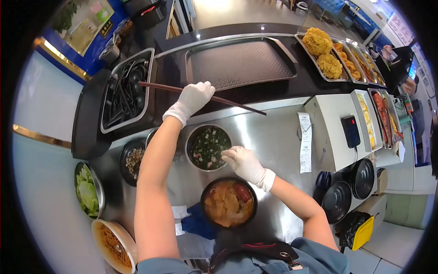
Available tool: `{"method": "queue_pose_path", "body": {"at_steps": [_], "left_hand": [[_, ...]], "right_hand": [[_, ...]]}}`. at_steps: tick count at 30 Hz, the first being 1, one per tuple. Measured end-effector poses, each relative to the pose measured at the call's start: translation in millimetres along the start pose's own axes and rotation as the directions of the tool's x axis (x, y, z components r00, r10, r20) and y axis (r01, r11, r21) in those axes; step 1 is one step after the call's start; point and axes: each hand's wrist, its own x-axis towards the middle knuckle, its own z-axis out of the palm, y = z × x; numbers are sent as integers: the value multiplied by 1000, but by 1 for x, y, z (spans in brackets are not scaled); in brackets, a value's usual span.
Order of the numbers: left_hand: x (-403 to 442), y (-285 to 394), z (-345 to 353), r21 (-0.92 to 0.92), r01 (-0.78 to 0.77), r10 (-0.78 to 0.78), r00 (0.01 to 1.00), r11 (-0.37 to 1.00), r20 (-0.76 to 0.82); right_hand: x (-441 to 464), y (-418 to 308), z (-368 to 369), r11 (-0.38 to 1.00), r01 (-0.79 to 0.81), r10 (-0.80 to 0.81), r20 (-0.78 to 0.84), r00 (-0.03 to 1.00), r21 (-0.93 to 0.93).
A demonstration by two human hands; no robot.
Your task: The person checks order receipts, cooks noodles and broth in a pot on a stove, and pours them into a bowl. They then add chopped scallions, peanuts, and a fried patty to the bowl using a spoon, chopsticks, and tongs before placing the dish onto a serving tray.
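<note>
My left hand (193, 101), in a white glove, is closed around a pair of long brown chopsticks (239, 106) above the counter's back edge. My right hand (244, 163), also gloved, has its fingers pinched together at the right rim of a metal bowl of chopped green herbs (207, 148); whatever may be in the pinch is hidden. Below that hand stands a black bowl (255, 208) of soup with flat beige pieces and reddish sausage-like pieces (242, 192).
Chopped pale bits fill a dark bowl (133, 163) beside my left forearm. Lettuce (86, 192) and shredded orange food (114, 244) sit at left. A metal tray (242, 61) lies ahead; a phone (350, 131), receipt (305, 146) and black bowls (336, 201) are at right.
</note>
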Motion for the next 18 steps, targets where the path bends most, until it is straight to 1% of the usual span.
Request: {"method": "queue_pose_path", "body": {"at_steps": [1,2,3,4,5,6,7,8,9,10,11,12,13,15,16,17,18], "left_hand": [[-5,0,1,-18,20,-20,1000,1000,-3],[-11,1,5,11,59,-59,998,998,36],[-15,3,-9,-18,117,-117,993,993,23],[-21,3,-19,-65,175,-175,985,982,4],[-27,4,-41,-80,271,-270,962,959,28],[-35,4,-60,-83,370,-365,929,925,63],[-45,5,-91,-291,392,-426,903,873,-61],[-60,10,-118,-348,477,-531,844,807,-73],[-75,17,-143,-406,547,-626,775,732,-84],[-92,26,-170,-556,672,-766,636,489,95],[-110,39,-197,-643,741,-827,477,195,299],[-128,56,-223,-651,758,-846,333,-23,417],[-146,72,-247,-633,738,-824,193,-236,532],[-187,113,-272,-639,711,-834,137,-293,535],[-205,136,-280,-610,697,-814,64,-378,577],[-222,160,-285,-576,674,-786,-10,-462,618],[-237,181,-289,-540,628,-741,-89,-560,666]], "right_hand": [[-2,0,2,1000,31,-31,-2,1000,-4],[-5,5,6,995,92,-92,-18,996,-30],[-1,2,1,993,108,-106,39,994,-47],[0,1,0,991,120,-119,14,993,-52],[0,0,2,989,136,-137,-15,990,-59],[-4,-3,5,997,76,-76,-4,997,-32],[-1,-3,6,999,34,-34,-4,999,-20],[-2,-5,8,998,62,-63,-36,997,-23],[-4,-7,12,999,3,0,-57,998,48],[-6,-6,16,992,-53,62,-77,995,114],[-9,-7,18,978,-110,128,-93,987,178],[-10,-12,19,906,-275,308,-55,950,322],[-9,-12,20,833,-340,388,-23,921,437],[-7,-3,27,629,-445,524,75,848,638],[-7,1,32,571,-430,555,57,830,699],[-7,4,31,494,-421,565,87,820,761],[-4,3,27,510,-443,578,88,811,737]]}}
